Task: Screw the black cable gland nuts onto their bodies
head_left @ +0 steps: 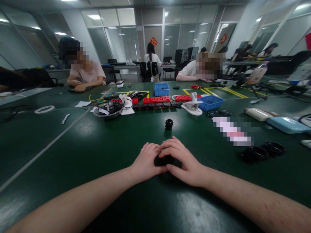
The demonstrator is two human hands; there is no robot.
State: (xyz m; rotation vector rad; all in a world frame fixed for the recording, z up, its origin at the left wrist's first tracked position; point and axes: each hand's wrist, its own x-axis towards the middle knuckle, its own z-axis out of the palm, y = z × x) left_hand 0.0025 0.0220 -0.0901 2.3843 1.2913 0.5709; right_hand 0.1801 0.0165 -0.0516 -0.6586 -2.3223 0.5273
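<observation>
Both my hands meet at the middle of the green table (116, 145), with fingers curled around a black round part (167, 160) that they mostly hide. My left hand (145, 160) closes on its left side, the thumb reaching along the near edge. From the right, my right hand (184, 158) arches its fingers over the top, its thumb tip close to the left one. Just beyond the hands stands a small black ribbed piece (169, 124). Two larger black ring-shaped parts (255, 154) sit side by side to the right.
Farther back are red power strips (156, 99), a metal bowl (109, 111) of dark parts, white clip stands (193, 105) and blue bins (211, 103). A wrench (65, 119) and a white ring (44, 109) lie left. Two people sit across the table.
</observation>
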